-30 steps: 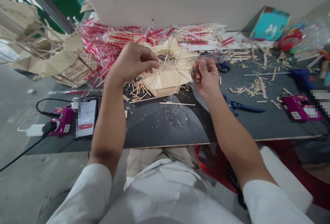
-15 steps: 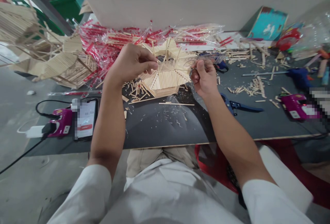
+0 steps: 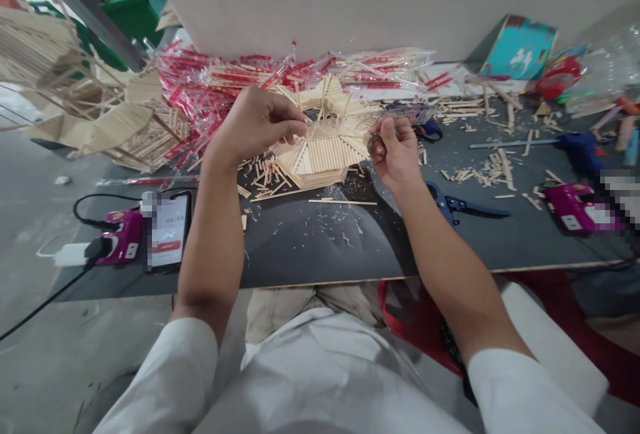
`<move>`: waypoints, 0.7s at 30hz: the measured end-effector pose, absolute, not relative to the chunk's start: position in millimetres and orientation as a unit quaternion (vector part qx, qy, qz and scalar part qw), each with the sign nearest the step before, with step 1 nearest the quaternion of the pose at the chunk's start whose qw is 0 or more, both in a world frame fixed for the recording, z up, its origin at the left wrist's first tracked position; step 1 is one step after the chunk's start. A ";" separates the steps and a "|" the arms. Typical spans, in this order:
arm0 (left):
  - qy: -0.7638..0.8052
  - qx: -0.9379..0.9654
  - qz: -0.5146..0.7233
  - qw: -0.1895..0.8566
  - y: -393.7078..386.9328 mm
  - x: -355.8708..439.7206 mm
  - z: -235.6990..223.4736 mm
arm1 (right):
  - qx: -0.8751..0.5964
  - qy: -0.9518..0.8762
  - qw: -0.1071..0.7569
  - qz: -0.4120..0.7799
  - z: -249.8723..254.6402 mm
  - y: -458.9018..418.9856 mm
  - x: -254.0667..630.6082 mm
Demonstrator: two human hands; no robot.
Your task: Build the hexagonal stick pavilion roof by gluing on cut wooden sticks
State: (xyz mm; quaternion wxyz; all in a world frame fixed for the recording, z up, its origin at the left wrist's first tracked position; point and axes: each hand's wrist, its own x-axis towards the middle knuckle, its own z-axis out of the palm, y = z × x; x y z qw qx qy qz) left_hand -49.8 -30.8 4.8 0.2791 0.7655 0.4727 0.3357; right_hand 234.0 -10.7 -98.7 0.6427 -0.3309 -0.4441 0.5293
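Note:
In the middle of the bench stands a star-like structure of pale wooden sticks [image 3: 323, 157], with a slatted, sloping top and several thin sticks rising from it. Over its left side, my left hand [image 3: 263, 121] is closed with thumb and fingertips together; what they pinch is too small to make out. My right hand [image 3: 397, 151], at the structure's right edge, is closed on a clear ruler [image 3: 413, 113]. The ruler lies slantwise above the structure, and its left part is hard to see against the wood.
Blue cutters [image 3: 465, 207] lie right of my right hand, near a blue glue gun [image 3: 580, 151]. Stick offcuts [image 3: 480, 171] litter the dark bench. Red-and-clear wrappers [image 3: 195, 81] are heaped behind. A phone [image 3: 170, 231] and purple power strip [image 3: 120, 237] sit left, below a larger stick structure [image 3: 95, 121].
Both hands stay almost still over the structure, with the ruler in the right one. The phone's timer has advanced by a second.

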 end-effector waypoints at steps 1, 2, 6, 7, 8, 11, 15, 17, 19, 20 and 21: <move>0.468 0.766 0.343 0.278 -30.6 -48.7 4.2 | -0.330 -0.444 0.643 0.530 -99.0 -10.7 233.5; 0.464 0.766 0.348 0.277 -30.3 -47.8 3.4 | -0.331 -0.443 0.642 0.531 -99.0 -11.0 232.9; 0.465 0.769 0.346 0.269 -31.2 -52.0 5.9 | -0.338 -0.429 0.642 0.538 -95.7 -13.9 233.4; 0.467 0.773 0.345 0.255 -33.6 -56.0 9.7 | -0.341 -0.423 0.644 0.539 -94.2 -14.6 235.7; 0.468 0.778 0.347 0.236 -37.4 -61.2 15.2 | -0.343 -0.416 0.647 0.538 -92.7 -15.0 239.2; 0.479 0.783 0.365 0.154 -57.3 -77.6 37.9 | -0.332 -0.411 0.658 0.537 -89.9 -13.0 255.9; 0.485 0.796 0.338 0.126 -93.3 -77.9 51.9 | -0.296 -0.410 0.676 0.536 -91.9 -6.1 277.2; 0.461 0.826 0.307 0.106 -108.5 -65.4 39.7 | -0.298 -0.414 0.677 0.531 -94.2 -4.0 280.9; 0.459 0.840 0.282 0.059 -119.0 -50.3 16.4 | -0.303 -0.416 0.674 0.530 -96.2 -3.2 280.3; 0.464 0.838 0.284 0.040 -122.3 -43.7 3.0 | -0.304 -0.410 0.674 0.534 -97.1 -3.1 279.3; 0.472 0.831 0.293 0.028 -124.2 -38.6 -9.9 | -0.304 -0.403 0.675 0.538 -97.8 -3.0 278.3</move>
